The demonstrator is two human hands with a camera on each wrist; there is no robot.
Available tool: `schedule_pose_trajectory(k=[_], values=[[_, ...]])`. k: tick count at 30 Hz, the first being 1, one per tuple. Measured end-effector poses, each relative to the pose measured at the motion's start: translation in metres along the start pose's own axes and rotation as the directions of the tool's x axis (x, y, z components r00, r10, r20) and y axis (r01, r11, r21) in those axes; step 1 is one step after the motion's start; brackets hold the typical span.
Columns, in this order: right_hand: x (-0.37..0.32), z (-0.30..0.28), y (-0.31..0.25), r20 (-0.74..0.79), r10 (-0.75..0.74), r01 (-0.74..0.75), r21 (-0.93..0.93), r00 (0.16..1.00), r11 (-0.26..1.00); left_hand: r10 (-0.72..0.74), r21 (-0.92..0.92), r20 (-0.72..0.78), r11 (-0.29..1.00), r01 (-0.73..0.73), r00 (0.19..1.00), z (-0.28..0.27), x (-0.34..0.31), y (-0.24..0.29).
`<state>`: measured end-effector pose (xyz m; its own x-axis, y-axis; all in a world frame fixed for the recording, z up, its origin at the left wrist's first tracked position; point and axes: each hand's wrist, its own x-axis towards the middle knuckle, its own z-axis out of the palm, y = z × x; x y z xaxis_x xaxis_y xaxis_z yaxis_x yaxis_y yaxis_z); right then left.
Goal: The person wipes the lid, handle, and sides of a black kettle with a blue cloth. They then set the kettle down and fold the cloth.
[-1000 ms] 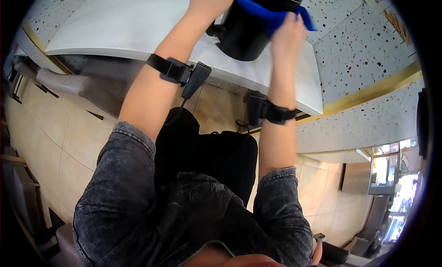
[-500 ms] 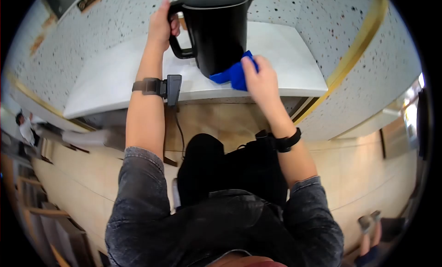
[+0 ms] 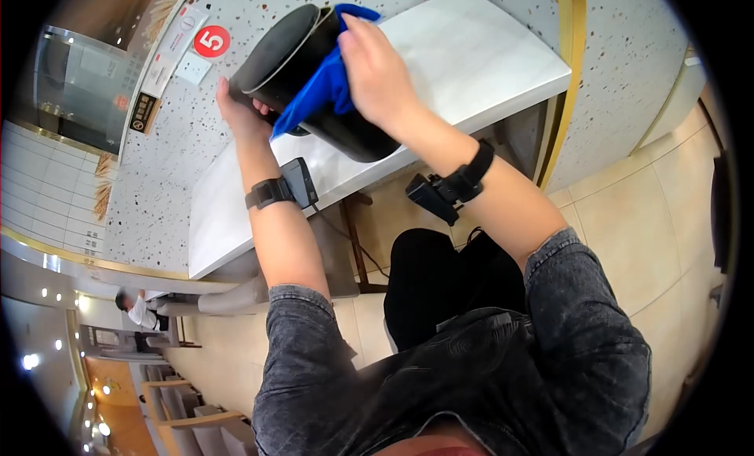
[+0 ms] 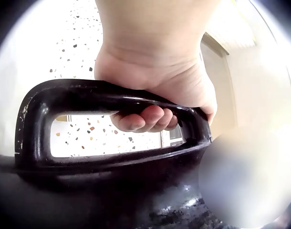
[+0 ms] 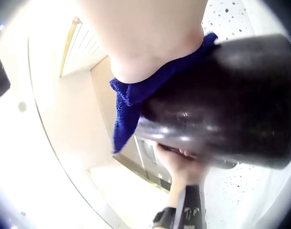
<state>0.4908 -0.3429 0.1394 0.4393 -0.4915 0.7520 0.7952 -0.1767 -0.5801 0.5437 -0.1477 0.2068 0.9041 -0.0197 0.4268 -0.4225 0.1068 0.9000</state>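
Note:
A lidded black jug (image 3: pixel 349 134) is held tilted above the white tabletop, its lid leaning to the upper left. My left hand (image 3: pixel 242 114) grips its handle; in the left wrist view the fingers (image 4: pixel 152 118) curl through the loop of the handle (image 4: pixel 33 119). With my right hand (image 3: pixel 378 75) I hold a blue cloth (image 3: pixel 326 83) against the jug's side, near the lid. One end of the cloth hangs across the body towards the handle. From the right wrist, the cloth (image 5: pixel 128 107) shows bunched under the palm, while the right fingers are hidden.
The white tabletop (image 3: pixel 463 55) lies beneath the jug, bordered by a speckled wall (image 3: pixel 169 169) with a socket (image 3: pixel 192 68) and a red number sign (image 3: pixel 212 41). Chairs (image 3: pixel 196 424) stand at lower left, and a person (image 3: pixel 141 311) sits farther off.
The jug has gone from upright to tilted, its lid swinging left. My right hand has moved the cloth from low on the jug up to near its lid. My left hand keeps the handle.

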Motion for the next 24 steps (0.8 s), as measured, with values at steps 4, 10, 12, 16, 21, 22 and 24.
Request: schedule_pose_trajectory(k=[4,10,12,16,21,22,24], values=[[-0.02,-0.008,0.001,0.027,0.052,-0.049,-0.097,0.998,0.994,0.002,0.01,-0.041,1.0,-0.001,0.999,0.004,-0.008,0.005],[-0.042,-0.048,0.007,0.234,0.114,0.042,-0.57,0.965,0.82,0.009,0.0,-0.102,1.0,-0.01,0.995,0.006,-0.007,0.001],[-0.047,-0.06,0.003,0.305,-0.056,0.269,-0.723,0.951,0.636,0.022,-0.001,-0.127,1.0,-0.022,0.992,0.005,-0.006,0.0],[-0.058,-0.081,0.01,0.437,0.056,0.322,-0.738,0.898,0.593,0.016,0.005,-0.106,1.0,-0.015,0.994,0.006,-0.009,0.004],[-0.034,-0.103,0.023,0.468,0.219,0.121,-0.593,0.856,0.796,-0.007,-0.032,-0.064,0.999,0.005,0.998,-0.009,0.006,-0.006],[-0.024,-0.105,0.027,0.425,0.368,-0.104,-0.529,0.827,0.842,-0.011,-0.072,-0.091,0.997,0.005,0.996,-0.009,0.009,-0.007],[-0.005,-0.107,0.054,0.24,0.44,-0.317,-0.419,0.865,0.851,0.019,-0.104,-0.116,0.994,-0.031,0.993,-0.006,0.009,-0.011]])
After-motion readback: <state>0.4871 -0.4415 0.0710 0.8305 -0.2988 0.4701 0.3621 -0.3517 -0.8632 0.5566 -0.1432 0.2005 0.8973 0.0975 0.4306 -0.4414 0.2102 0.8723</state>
